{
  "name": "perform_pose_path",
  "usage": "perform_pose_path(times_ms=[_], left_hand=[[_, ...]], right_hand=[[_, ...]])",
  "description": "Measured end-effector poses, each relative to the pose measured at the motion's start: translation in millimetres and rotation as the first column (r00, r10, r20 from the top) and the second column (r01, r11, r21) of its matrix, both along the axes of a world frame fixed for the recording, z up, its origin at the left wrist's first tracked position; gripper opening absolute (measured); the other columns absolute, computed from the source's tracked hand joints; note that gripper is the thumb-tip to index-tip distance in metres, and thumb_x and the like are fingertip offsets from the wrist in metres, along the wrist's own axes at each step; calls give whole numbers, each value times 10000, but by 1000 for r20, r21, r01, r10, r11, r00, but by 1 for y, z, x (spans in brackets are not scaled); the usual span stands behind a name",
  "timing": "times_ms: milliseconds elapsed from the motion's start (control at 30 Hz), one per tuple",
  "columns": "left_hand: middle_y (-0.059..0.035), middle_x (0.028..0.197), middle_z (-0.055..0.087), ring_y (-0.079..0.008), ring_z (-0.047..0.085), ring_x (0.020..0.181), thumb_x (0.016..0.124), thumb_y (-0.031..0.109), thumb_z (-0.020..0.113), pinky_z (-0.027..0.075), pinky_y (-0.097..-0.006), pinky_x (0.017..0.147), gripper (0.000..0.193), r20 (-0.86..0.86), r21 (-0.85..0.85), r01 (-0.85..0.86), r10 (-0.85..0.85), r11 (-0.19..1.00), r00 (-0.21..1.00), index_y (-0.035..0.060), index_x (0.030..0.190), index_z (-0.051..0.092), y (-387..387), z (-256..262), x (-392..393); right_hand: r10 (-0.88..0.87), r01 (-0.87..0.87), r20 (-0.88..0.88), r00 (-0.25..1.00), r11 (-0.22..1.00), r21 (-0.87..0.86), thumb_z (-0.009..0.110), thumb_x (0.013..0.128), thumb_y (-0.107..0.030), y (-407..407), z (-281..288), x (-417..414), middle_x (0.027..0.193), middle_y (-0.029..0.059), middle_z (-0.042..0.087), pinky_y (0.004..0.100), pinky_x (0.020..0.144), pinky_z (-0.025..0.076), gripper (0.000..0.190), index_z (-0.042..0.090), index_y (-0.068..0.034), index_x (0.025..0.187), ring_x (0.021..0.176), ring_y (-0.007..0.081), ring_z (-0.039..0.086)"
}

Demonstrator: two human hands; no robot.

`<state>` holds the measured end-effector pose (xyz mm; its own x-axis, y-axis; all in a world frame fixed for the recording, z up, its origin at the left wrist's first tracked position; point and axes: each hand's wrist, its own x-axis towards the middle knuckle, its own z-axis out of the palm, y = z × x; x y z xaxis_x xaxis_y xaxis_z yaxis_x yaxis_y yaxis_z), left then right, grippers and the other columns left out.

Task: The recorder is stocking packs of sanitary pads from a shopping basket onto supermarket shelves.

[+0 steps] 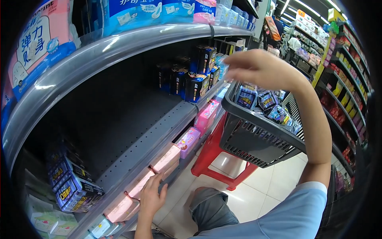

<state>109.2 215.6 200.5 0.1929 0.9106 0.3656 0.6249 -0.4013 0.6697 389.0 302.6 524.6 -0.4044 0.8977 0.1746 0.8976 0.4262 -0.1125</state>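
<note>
My left hand [151, 192] rests with spread fingers by the pale pink packs [139, 182] on the lower shelf, holding nothing. Blurred by motion, my right hand [258, 70] hovers over the near-left part of a dark grey plastic shopping basket [253, 143]. Its fingers point towards the shelf, and I see nothing held in them. Inside the basket lie several dark blue-purple packs [247, 97] with yellow lettering. Similar blue-purple packs [77, 191] stand stacked at the left end of the middle shelf [140, 128].
A red plastic stool [206, 161] supports the basket. Black boxes [195, 86] stand at the middle shelf's far end. A clear plastic guard [98, 44] edges the upper shelf of sanitary-pad packs [137, 12]. Pink and purple packs [188, 142] line the lower shelf. Stocked shelving [343, 86] and people are beyond.
</note>
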Motion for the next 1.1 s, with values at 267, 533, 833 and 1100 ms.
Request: perform_pose_path(times_ms=[267, 533, 833, 1100], left_hand=[[-142, 1058, 586, -333, 582, 951, 801, 154, 623, 473, -406, 810, 372, 0, 13, 23, -23, 1000, 1000, 47, 1149, 546, 4, -5, 0], [-129, 1034, 607, -282, 621, 901, 780, 129, 641, 495, -375, 762, 369, -28, 79, -2, 4, 997, 1000, 52, 1133, 562, -3, -3, 3], [-126, 1078, 592, -274, 625, 885, 785, 133, 643, 500, -371, 759, 389, -49, 101, 37, -32, 994, 998, 61, 1154, 547, -9, -9, 4], [-129, 1084, 590, -283, 620, 896, 783, 125, 646, 497, -377, 771, 395, -44, 75, 23, -20, 997, 999, 58, 1158, 540, -15, -8, 4]], right_hand=[[-390, 374, 56, 919, 820, -433, 633, 618, -713, 56, -50, 129, 1431, 304, 223, 396, 1112, 173, 1212, 133, 38, 1427, 1371, 352, 191], [-421, 415, 92, 903, 792, -448, 742, 623, -541, 75, -64, 122, 1404, 284, 300, 366, 1082, 235, 1206, 34, -28, 1453, 1334, 333, 281], [-423, 458, 181, 888, 773, -440, 718, 607, -586, 79, -61, 114, 1425, 317, 223, 382, 1093, 218, 1222, 52, 11, 1440, 1348, 355, 245], [-472, 412, -22, 881, 791, -453, 694, 570, -632, 71, -57, 125, 1396, 288, 308, 416, 1082, 220, 1167, 208, 14, 1412, 1337, 375, 261]])
